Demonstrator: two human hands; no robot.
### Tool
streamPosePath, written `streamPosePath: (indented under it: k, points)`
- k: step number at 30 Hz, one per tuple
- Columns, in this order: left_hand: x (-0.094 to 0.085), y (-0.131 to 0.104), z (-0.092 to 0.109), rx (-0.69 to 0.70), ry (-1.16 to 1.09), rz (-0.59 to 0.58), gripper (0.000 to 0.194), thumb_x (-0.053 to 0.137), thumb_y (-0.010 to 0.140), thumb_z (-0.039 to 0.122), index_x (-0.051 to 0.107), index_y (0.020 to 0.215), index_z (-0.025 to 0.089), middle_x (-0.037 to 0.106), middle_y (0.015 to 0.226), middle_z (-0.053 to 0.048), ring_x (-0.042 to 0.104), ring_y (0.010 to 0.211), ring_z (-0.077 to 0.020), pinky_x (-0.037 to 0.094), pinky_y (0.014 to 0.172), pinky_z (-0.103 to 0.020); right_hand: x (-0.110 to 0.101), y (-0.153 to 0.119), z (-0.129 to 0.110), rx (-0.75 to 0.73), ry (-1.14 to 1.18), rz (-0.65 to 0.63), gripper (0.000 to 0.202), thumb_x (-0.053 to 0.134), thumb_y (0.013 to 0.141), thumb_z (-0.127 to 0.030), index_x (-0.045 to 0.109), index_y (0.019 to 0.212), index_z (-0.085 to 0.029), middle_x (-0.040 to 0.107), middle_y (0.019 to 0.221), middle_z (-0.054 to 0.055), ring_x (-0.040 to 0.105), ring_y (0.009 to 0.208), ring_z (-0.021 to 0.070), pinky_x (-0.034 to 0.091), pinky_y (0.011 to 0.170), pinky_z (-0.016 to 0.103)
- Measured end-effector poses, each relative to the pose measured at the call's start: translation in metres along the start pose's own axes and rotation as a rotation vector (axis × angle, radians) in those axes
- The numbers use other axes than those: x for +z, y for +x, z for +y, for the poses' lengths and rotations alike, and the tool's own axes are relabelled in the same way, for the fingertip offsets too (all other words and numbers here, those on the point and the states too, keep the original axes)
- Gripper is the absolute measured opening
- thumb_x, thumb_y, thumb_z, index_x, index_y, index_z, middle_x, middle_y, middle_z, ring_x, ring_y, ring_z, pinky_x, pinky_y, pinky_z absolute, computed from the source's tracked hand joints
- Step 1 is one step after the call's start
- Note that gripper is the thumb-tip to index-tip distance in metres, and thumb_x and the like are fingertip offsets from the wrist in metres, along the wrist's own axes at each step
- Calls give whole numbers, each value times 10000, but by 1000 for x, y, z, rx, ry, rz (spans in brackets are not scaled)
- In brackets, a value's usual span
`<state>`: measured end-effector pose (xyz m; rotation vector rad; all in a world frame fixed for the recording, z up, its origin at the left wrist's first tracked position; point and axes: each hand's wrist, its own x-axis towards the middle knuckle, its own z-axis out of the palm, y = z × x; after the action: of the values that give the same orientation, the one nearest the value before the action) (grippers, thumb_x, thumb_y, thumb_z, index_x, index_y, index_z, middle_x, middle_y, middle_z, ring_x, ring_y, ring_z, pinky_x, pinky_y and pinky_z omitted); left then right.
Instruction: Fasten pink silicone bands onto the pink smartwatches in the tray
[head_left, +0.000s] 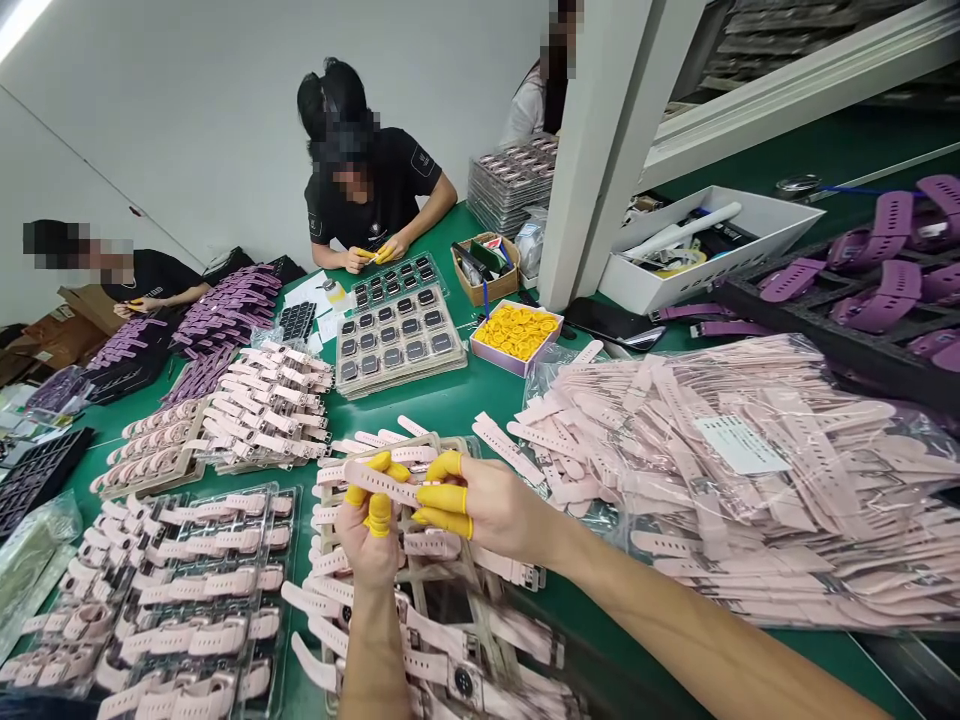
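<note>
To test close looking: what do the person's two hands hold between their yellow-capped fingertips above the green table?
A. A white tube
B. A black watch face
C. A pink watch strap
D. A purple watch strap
C: the left hand and the right hand pinch a pink watch strap between them, over trays of pink watches.

A big green table (480,395) fills the room. Behind it stands a plain white wall (187,120), with a bright strip light (19,20) up in the top left corner. A thick white post (600,150) rises from the table on the right. Next to it, a white frame (795,95) slants up, with dark stacks on a shelf behind it.
</note>
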<state>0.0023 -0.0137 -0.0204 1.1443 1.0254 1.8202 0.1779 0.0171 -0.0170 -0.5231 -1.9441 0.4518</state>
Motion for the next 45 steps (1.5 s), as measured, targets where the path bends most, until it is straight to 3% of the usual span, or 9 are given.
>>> streamPosePath:
  k: [6, 12, 14, 19, 27, 31, 34, 40, 45]
  points:
    - [1, -8, 2, -136, 178, -398, 471, 799, 851, 410, 742, 1264, 191, 757, 1193, -153, 692, 1180, -317, 531, 1087, -457, -1, 2, 4, 224, 382, 155, 127, 659, 1000, -313, 750, 1049, -239, 714, 1008, 80, 698, 976, 229, 606, 833, 377]
    - [11, -7, 3, -91, 275, -227, 402, 816, 840, 355, 761, 1212, 211, 752, 1211, -134, 692, 1161, -300, 503, 1092, -430, 1, -1, 15, 547, 743, 187, 255, 740, 924, -467, 711, 961, -216, 646, 930, 27, 655, 703, 142, 587, 589, 255]
    - [12, -4, 6, -102, 179, -217, 437, 827, 825, 373, 752, 1225, 212, 758, 1171, -125, 702, 1112, -284, 527, 1047, -407, 2, -2, 18, 592, 842, 147, 342, 772, 887, -504, 688, 1054, -218, 672, 976, 34, 682, 772, 161, 614, 683, 281]
    - [14, -1, 11, -229, -102, -237, 399, 772, 884, 357, 716, 1258, 228, 743, 866, -43, 707, 809, -176, 584, 831, -311, -1, 0, 22, 515, 846, -104, 414, 756, 881, -555, 718, 1084, -196, 724, 1103, 96, 691, 993, 241, 588, 901, 373]
    - [8, 2, 17, -238, -175, -50, 430, 859, 801, 314, 697, 1188, 217, 698, 805, -11, 642, 683, -129, 558, 687, -240, 21, -8, 31, 516, 843, -83, 415, 759, 876, -553, 733, 1121, -219, 715, 1212, 99, 643, 1180, 300, 491, 1098, 449]
    - [-1, 5, 14, -279, -170, -136, 405, 815, 834, 409, 735, 1173, 204, 729, 884, -49, 679, 818, -171, 561, 808, -283, 22, -10, 30, 511, 823, -37, 453, 675, 927, -596, 716, 1184, -225, 712, 1166, 99, 667, 1105, 272, 531, 1029, 432]
    - [-3, 4, 7, -326, -106, -178, 409, 791, 821, 561, 796, 932, 167, 750, 889, -93, 709, 906, -249, 568, 866, -362, 14, -7, 26, 449, 652, -48, 448, 652, 946, -596, 715, 1192, -227, 709, 1079, 85, 667, 1022, 241, 541, 981, 431]
    - [-6, 0, -4, -305, -101, -21, 411, 852, 756, 571, 783, 806, 168, 751, 800, -64, 681, 723, -188, 558, 719, -308, 3, -2, 28, 323, 441, -126, 359, 638, 988, -512, 712, 1160, -206, 707, 1073, 99, 656, 1012, 235, 544, 921, 413]
    - [-5, 5, 4, -303, 47, -140, 453, 814, 785, 578, 702, 642, 163, 676, 691, -49, 598, 658, -174, 507, 663, -295, -1, -4, 31, 301, 432, -131, 338, 708, 954, -469, 704, 1163, -204, 684, 1024, 80, 635, 967, 215, 552, 871, 378]
